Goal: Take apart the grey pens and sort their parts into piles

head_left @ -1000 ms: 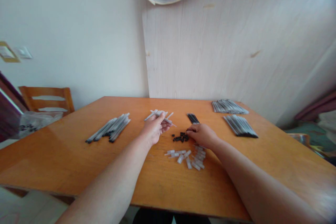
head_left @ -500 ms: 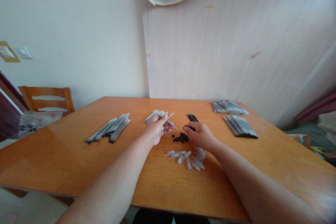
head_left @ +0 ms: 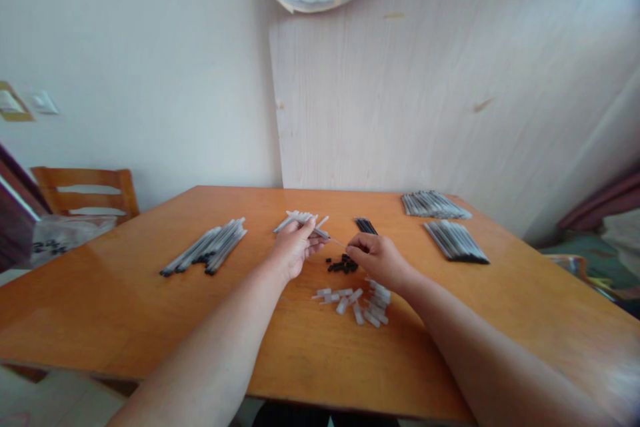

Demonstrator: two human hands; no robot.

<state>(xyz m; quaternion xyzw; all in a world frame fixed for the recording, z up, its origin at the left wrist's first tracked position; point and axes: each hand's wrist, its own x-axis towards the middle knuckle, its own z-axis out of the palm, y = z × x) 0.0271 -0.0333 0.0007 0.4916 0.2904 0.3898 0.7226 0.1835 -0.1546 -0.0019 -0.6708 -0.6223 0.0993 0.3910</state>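
Observation:
My left hand is closed around a slim grey-white pen tube, with another pale tube crossing near its thumb. A thin, pale pinkish strand runs from the held tube towards my right hand. That hand's thumb and forefinger are pinched together at the strand's far end; what lies between them is too small to make out. Several small black plugs are heaped just below the right fingertips. Closer to me lie several translucent white tube-like pieces with narrow tips.
Behind my left hand lies a pile of pale tubes. Black-ended pen tubes lie at left, with more bundles at right and far right. Thin black rods lie behind my right hand. A wooden chair stands left of the table.
The strand between my hands shows longer now and comes closer to my right fingertips. The dark bit at those fingertips no longer shows. The view has shifted slightly.

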